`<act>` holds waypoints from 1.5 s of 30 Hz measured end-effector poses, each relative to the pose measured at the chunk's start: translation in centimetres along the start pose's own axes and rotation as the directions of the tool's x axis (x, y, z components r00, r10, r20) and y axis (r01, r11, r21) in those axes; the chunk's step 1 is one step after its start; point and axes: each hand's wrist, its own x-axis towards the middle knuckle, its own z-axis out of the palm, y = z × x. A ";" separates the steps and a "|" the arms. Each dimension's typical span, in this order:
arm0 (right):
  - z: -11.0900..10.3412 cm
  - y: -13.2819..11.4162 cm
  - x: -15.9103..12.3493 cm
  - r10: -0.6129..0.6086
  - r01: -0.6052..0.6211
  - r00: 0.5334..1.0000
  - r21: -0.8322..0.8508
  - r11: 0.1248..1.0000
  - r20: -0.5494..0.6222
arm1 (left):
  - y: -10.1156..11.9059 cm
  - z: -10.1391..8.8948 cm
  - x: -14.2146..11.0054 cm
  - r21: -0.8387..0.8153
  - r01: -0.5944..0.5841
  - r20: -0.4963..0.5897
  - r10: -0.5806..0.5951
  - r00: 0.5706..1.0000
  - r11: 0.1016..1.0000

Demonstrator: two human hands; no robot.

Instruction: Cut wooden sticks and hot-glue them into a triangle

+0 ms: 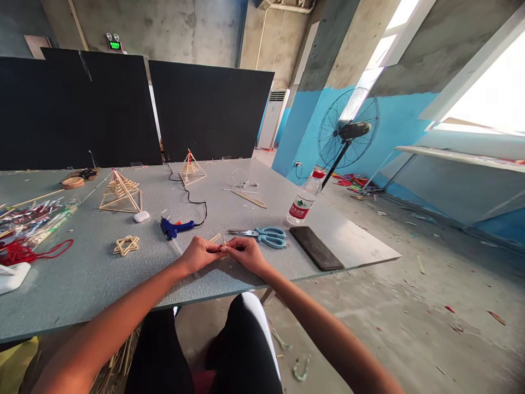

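Observation:
My left hand (200, 254) and my right hand (248, 254) meet near the table's front edge, thumbs and fingers pinched together. Between the fingertips shows a tiny pale wooden stick piece (223, 244), mostly hidden by the fingers. A few thin wooden sticks (215, 237) lie just behind my left hand. Beyond it rests a blue hot glue gun (177, 227) with an orange trigger and a black cord. Light-blue-handled scissors (271, 236) lie behind my right hand, blades pointing left. A small star made of sticks (126, 246) lies off to the left.
Two stick pyramids (122, 192) stand farther back. A white earbud case (141, 216), loose sticks (250, 198), a red-capped water bottle (305, 198) and a dark phone (315, 248) are on the table (123, 290). Red yarn (24, 249) and plastic packets lie left. A fan (348, 131) stands beyond.

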 end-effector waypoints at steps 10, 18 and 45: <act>-14.2 1.0 1.1 -0.011 0.076 0.993 -0.547 0.834 0.121 | -0.4 0.1 0.2 -0.042 0.029 -0.020 -0.030 0.999 0.999; -17.5 4.0 0.5 0.137 0.162 0.937 -0.746 0.646 0.321 | -0.2 0.1 -0.3 -0.091 0.034 0.019 -0.033 0.999 0.995; -7.3 -1.8 -3.2 0.283 -0.215 0.954 0.434 0.875 -0.096 | 0.9 0.0 0.1 -0.063 0.013 0.136 -0.005 0.991 0.998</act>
